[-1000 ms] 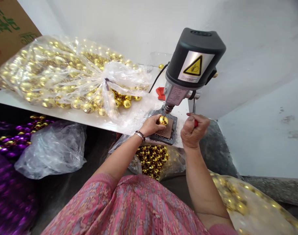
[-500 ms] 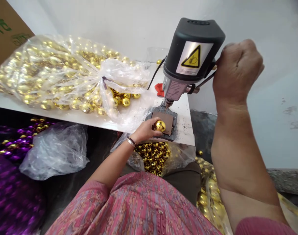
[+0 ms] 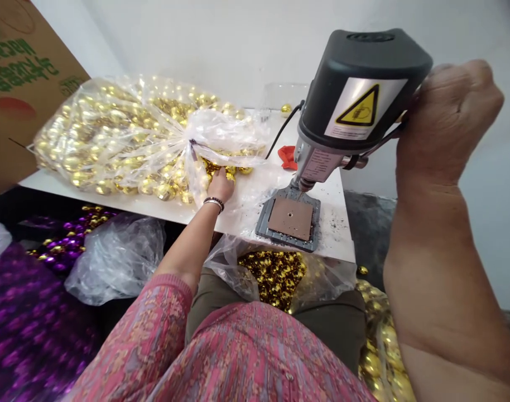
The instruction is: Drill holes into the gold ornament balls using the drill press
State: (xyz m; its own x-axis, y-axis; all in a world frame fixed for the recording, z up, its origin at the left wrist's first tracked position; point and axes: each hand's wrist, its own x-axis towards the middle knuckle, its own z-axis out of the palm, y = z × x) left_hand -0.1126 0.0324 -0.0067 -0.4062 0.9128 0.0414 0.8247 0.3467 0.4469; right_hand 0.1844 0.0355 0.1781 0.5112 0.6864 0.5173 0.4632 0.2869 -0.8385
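Observation:
My left hand [image 3: 221,187] reaches into the mouth of a clear plastic bag [image 3: 215,120] of shiny gold balls [image 3: 163,190]. Its fingertips are among the balls and partly hidden, so I cannot tell whether they grip one. My right hand [image 3: 451,117] is closed around the lever of a small black and grey bench drill press [image 3: 367,84], mostly behind the motor housing. Under the drill chuck [image 3: 307,185], a brown square pad [image 3: 290,218] with a small hole in it lies on the grey base [image 3: 263,226], with no ball on it.
Dark shavings [image 3: 336,226] litter the white table [image 3: 175,215]. Below its front edge, an open plastic bag of gold balls [image 3: 275,276] sits at my lap. A red scrap [image 3: 287,157] lies behind the drill base. Purple balls [image 3: 33,318] and a cardboard box [image 3: 24,100] stand left.
My left hand has left the drill pad and moved left to the bag's mouth. The gold ball it held over the pad is gone from there. My right hand stays on the lever.

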